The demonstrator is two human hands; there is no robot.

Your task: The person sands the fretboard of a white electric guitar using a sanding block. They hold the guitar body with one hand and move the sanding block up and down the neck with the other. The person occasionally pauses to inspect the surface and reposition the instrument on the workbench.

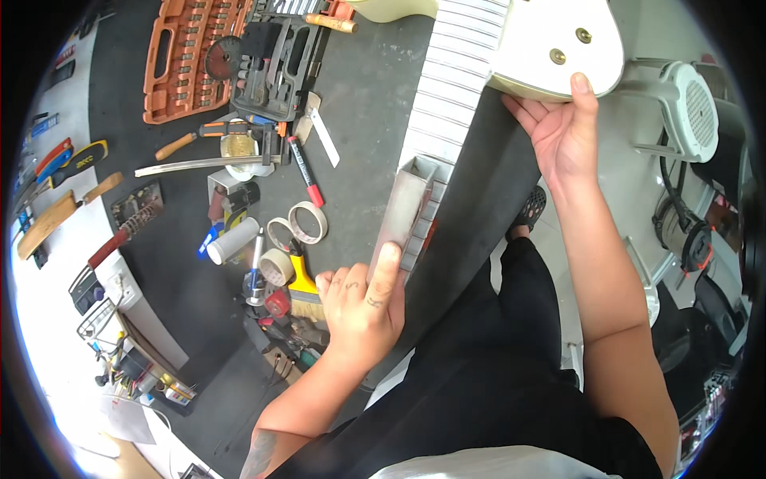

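A cream electric guitar [550, 28] with brass-coloured knobs lies on the workbench. White strips of tape cover its fretboard [453, 76] between the frets. A grey metal channel bar [404, 191] rests lengthwise on the lower part of that fretboard. My left hand [363, 307] is closed around the bar's near end, index finger stretched along its top. My right hand [562, 144] grips the edge of the guitar body, thumb up on its face, other fingers partly hidden at its side.
Left of the neck lie a red-capped marker [305, 172], tape rolls [308, 223] and a yellow-handled brush [300, 275]. Farther off sit an orange socket case [191, 60] and a clamp [275, 144]. A white stool [694, 112] stands on the floor at right.
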